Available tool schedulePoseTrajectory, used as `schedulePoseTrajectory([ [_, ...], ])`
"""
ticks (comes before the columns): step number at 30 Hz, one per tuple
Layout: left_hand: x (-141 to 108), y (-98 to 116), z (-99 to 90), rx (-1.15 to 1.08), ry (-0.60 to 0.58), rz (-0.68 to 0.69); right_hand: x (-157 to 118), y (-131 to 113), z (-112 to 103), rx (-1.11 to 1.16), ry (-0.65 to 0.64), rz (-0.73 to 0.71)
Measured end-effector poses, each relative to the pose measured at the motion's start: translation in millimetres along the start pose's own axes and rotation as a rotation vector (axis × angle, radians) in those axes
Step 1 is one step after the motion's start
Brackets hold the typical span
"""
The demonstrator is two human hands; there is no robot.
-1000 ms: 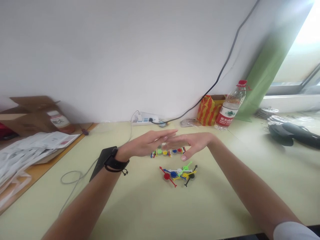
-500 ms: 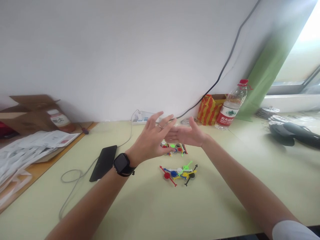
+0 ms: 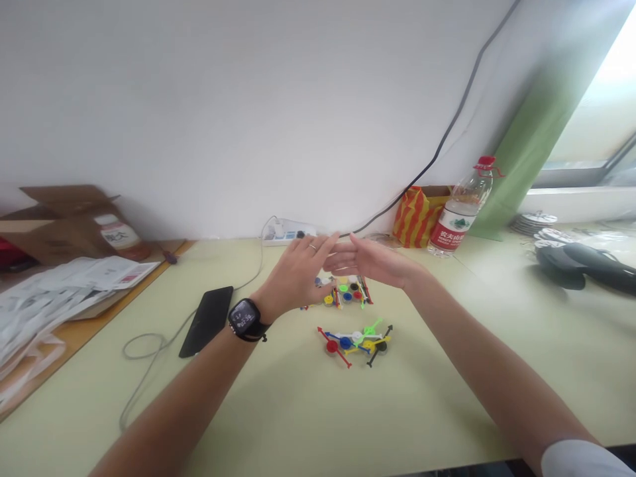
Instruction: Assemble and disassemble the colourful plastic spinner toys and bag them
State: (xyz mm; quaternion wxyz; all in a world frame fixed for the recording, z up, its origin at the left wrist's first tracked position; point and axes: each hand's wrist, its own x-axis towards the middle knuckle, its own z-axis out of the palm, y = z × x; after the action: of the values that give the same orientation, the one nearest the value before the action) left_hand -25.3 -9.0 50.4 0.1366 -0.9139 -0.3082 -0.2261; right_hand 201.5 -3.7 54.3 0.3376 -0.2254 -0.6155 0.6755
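Above the far part of the pale green table (image 3: 308, 411), my left hand (image 3: 298, 271) is open, palm down, with a ring on one finger and a black watch (image 3: 244, 318) on the wrist. My right hand (image 3: 375, 260) is open too, fingers stretched left and meeting or overlapping the left fingertips. Nothing shows in either hand. Partly hidden beneath them lies a cluster of small coloured pieces (image 3: 348, 291). Nearer me is a loose group of arrow-shaped spinners (image 3: 356, 341) in red, blue, white, green, yellow and black.
A black phone (image 3: 206, 321) with a grey cable lies left. A power strip (image 3: 285, 232) sits by the wall. Back right are a striped bag (image 3: 415, 217) and a water bottle (image 3: 457, 212). White packets (image 3: 84, 291) and a carton (image 3: 64, 218) are at far left.
My left hand has lowered and shifted slightly left, its fingers closer together. My right hand has turned a little, its thumb lower and nearer its fingers. More of the far cluster shows.
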Motion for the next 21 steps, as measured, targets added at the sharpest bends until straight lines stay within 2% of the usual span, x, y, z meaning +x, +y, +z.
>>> schedulePoseTrajectory([
  [5,-10.7,-40.1,-1.3,-0.122,-0.121,-0.145,1.3,-5.5,-0.5,-0.465,0.523,-0.163],
  [6,-13.5,-49.7,-2.2,-0.176,-0.151,-0.189,1.5,-5.8,1.9,-0.559,0.57,-0.182],
  [7,-16.2,-58.8,-3.3,-0.233,-0.171,-0.239,1.6,-5.5,5.3,-0.64,0.557,-0.181],
  [8,-18.6,-66.9,-4.5,-0.29,-0.188,-0.287,1.8,-4.1,9.5,-0.706,0.479,-0.162],
  [12,-23.6,-85.1,-10.1,-0.464,-0.239,-0.372,5.3,13.7,31.0,-0.893,-0.094,-0.019],
  [13,-23.9,-86.3,-10.9,-0.504,-0.257,-0.375,6.7,19.9,36.7,-0.94,-0.17,0.005],
  [17,-24.5,-86.6,-10.1,-0.626,-0.353,-0.396,7.1,33.9,59.0,-1.19,-0.223,0.148],
  [21,-26.6,-88.7,-6.6,-0.643,-0.429,-0.422,-5.1,24.3,80.7,-1.455,-0.331,0.322],
])
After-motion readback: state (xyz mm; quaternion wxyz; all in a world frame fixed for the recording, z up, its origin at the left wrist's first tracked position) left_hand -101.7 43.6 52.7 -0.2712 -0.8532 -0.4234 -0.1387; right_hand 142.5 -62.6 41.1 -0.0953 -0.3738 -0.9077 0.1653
